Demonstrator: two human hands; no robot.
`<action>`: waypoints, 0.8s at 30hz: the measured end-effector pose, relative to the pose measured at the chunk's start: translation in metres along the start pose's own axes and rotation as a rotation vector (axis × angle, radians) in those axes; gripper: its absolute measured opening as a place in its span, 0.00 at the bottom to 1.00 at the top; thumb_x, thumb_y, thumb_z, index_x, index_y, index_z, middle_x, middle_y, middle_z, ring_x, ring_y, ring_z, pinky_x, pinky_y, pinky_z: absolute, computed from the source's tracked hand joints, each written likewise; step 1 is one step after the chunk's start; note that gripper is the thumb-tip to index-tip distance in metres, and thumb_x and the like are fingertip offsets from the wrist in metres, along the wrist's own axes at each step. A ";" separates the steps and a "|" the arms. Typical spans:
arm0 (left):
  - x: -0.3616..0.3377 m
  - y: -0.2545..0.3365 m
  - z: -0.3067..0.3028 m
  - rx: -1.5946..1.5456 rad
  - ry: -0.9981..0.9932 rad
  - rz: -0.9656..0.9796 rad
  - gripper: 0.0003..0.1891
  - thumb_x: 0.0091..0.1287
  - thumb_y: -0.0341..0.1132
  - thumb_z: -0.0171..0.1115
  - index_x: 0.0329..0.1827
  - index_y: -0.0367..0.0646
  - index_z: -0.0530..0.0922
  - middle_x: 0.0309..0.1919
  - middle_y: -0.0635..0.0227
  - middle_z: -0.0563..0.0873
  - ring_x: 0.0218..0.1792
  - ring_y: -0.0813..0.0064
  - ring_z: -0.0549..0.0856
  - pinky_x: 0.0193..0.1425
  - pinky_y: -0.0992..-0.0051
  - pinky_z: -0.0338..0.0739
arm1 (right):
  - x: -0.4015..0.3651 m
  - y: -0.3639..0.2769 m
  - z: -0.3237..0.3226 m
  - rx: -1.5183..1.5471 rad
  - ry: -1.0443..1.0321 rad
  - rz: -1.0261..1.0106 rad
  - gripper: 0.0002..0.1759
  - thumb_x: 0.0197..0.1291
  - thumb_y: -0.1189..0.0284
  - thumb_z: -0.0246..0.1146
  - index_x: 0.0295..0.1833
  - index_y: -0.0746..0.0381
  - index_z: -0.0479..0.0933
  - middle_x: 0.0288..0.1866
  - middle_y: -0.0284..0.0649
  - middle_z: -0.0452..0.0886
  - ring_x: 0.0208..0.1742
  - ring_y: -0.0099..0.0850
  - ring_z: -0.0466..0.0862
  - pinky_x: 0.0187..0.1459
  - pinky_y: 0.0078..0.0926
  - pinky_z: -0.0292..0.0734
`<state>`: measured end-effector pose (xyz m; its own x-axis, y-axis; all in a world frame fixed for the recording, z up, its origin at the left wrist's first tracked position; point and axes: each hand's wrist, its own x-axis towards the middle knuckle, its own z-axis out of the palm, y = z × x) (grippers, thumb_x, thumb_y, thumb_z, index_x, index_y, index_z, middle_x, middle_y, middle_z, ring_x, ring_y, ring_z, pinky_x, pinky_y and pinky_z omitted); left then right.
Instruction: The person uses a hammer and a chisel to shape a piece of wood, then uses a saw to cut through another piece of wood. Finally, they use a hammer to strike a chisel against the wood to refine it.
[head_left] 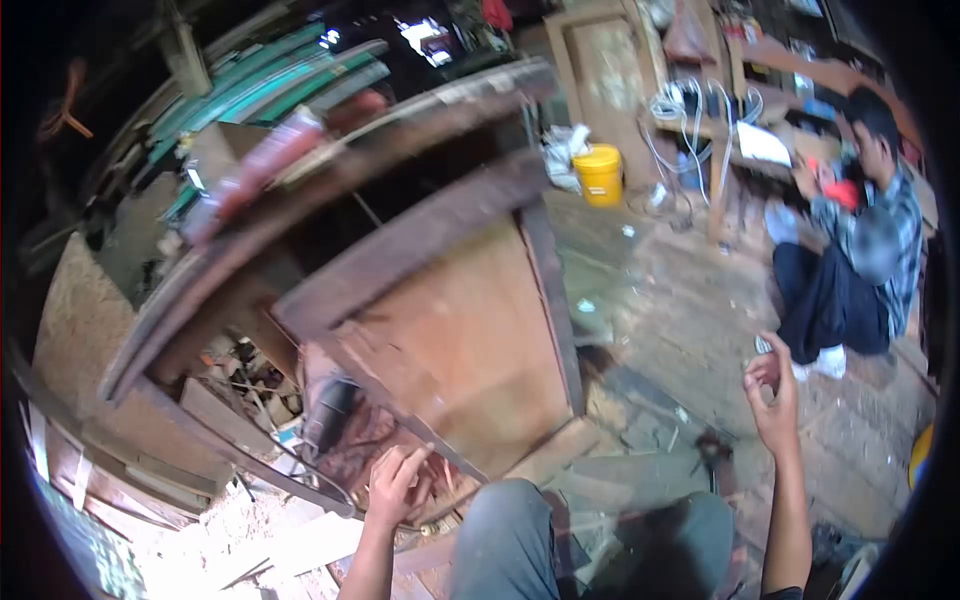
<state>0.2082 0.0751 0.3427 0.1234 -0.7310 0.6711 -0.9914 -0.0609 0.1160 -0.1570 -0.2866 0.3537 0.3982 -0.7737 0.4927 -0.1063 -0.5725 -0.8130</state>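
Observation:
My left hand (397, 485) is low in front of a wooden cabinet, near the bottom edge of its panel door (465, 330). Its fingers are loosely bent and apart, with no held thing showing. Out to the right, my right hand (772, 395) is raised over the floor, thumb and fingers curled toward each other. A small pale thing (763, 344) shows at its fingertips; I cannot tell what it is. The wooden cabinet (410, 225) has a dark frame and appears tilted. Inside its opening, a dark cylindrical object (330, 415) is near my left hand.
A person (870, 240) sits at the right beside a low bench with white cables (690, 105). The yellow bucket (600, 175) stands behind the cabinet. Wood scraps (290, 550) and sawdust lie at lower left, and small debris dots the plank floor (670, 310).

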 end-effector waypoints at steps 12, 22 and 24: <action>0.155 0.009 -0.199 0.478 0.953 0.116 0.17 0.63 0.25 0.54 0.55 0.36 0.76 0.47 0.54 0.79 0.51 0.58 0.79 0.58 0.63 0.72 | 0.182 -0.319 0.151 -0.140 -0.107 -1.214 0.28 0.52 0.66 0.73 0.59 0.60 0.76 0.51 0.43 0.81 0.55 0.44 0.79 0.60 0.40 0.72; 0.097 -0.005 -0.178 0.208 0.825 0.156 0.16 0.63 0.26 0.53 0.55 0.35 0.73 0.44 0.58 0.76 0.51 0.64 0.76 0.52 0.65 0.74 | 0.157 -0.332 0.174 0.419 -0.057 -0.964 0.11 0.59 0.72 0.70 0.45 0.64 0.83 0.42 0.40 0.87 0.43 0.30 0.86 0.47 0.27 0.79; 0.078 0.018 -0.139 -0.016 0.673 0.218 0.25 0.44 0.26 0.56 0.50 0.40 0.77 0.40 0.60 0.78 0.41 0.64 0.79 0.47 0.63 0.76 | 0.149 -0.308 0.164 0.628 -0.047 -0.754 0.11 0.63 0.70 0.68 0.46 0.67 0.81 0.41 0.38 0.87 0.41 0.25 0.85 0.45 0.23 0.78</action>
<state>0.2059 0.1117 0.4992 -0.0723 -0.1467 0.9865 -0.9965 0.0526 -0.0652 0.0843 -0.1816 0.6268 0.2001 -0.2456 0.9485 0.6887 -0.6533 -0.3145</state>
